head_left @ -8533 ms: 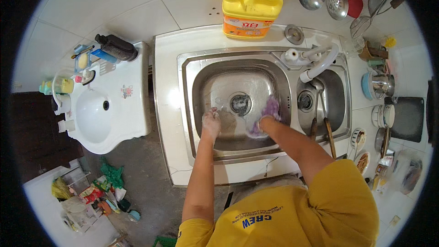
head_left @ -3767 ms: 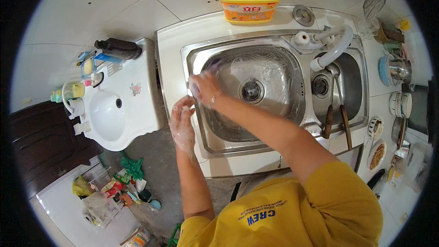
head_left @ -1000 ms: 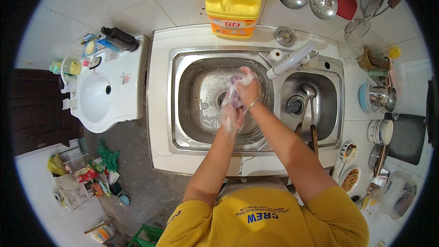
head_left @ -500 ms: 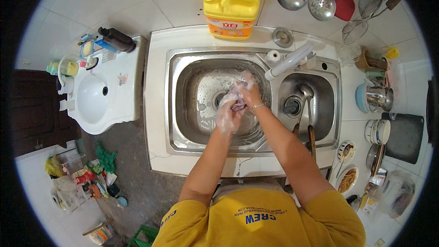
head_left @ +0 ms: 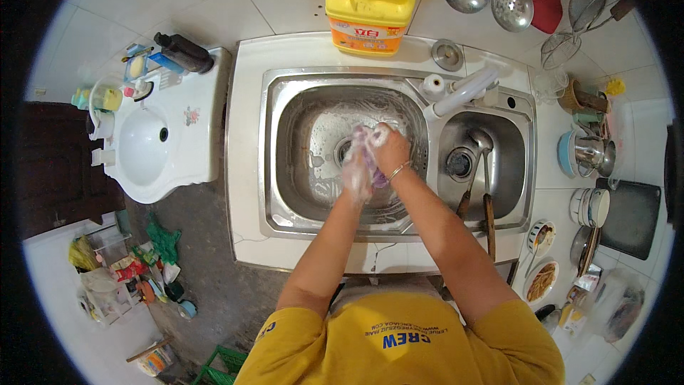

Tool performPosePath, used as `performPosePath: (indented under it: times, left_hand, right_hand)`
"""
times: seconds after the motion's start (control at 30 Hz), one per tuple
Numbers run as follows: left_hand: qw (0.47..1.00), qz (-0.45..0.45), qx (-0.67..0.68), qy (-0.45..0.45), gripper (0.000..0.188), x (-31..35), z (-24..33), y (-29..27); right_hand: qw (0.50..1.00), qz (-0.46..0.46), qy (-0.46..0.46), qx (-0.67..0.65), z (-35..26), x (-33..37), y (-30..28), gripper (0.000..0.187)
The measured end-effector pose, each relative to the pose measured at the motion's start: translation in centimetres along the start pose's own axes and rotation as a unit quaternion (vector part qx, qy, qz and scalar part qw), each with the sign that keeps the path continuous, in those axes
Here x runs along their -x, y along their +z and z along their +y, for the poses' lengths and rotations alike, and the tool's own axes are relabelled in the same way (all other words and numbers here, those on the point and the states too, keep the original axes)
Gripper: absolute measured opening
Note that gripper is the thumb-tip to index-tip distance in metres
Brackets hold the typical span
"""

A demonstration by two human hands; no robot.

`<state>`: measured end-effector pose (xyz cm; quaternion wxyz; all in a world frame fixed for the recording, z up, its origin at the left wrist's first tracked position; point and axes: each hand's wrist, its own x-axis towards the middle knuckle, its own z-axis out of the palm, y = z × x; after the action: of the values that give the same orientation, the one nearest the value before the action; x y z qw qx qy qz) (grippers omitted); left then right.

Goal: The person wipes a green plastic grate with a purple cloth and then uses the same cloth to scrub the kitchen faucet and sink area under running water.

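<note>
Over the large basin of the steel sink [head_left: 303,199], my two hands work together on a purple, suds-covered cloth [head_left: 378,177]. My right hand [head_left: 392,150], with a bracelet at its wrist, is closed round the upper part of the cloth, knuckles up. Pressed against the cloth from the other side is my left hand [head_left: 358,175]; lather and motion blur its fingers, though they appear bent round the fabric. Much of the cloth is hidden between the palms. Foam streaks cover the basin bottom around the drain.
A yellow detergent jug [head_left: 370,18] stands behind the sink. The white faucet [head_left: 456,96] reaches over the divider. In the small basin lean a ladle [head_left: 482,142] and another long-handled utensil. To the right are a plate of food [head_left: 541,281] and stacked bowls [head_left: 588,207].
My right hand has turned from spread fingers to a fist on the cloth. Both hands have shifted slightly nearer to me, and the cloth is bunched differently.
</note>
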<state>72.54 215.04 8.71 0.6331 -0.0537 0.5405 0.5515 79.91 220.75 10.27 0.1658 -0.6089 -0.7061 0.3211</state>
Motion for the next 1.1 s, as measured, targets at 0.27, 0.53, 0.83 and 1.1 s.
performPosePath:
  times: [0.27, 0.53, 0.83, 1.1]
  left_hand:
    - [0.983, -0.149, 0.087, -0.067, 0.049, -9.3, -2.9, -8.2]
    - [0.989, -0.115, 0.086, 0.023, 0.031, -2.8, 1.9, -3.0]
    - [0.99, -0.138, -0.001, 0.0, 0.024, -2.2, -0.9, -1.9]
    - [0.961, -0.208, 0.149, -0.109, 0.048, -1.7, 0.1, -2.5]
  right_hand:
    - [0.98, -0.096, -0.131, 0.118, -0.5, 3.8, 1.9, 0.029]
    - [0.96, 0.046, 0.074, -0.265, 2.4, 1.2, 1.4, 0.042]
    - [1.0, 0.008, 0.002, -0.006, 1.8, -0.2, 0.8, 0.017]
    - [0.991, -0.116, -0.071, 0.011, 0.2, 1.4, 0.5, 0.019]
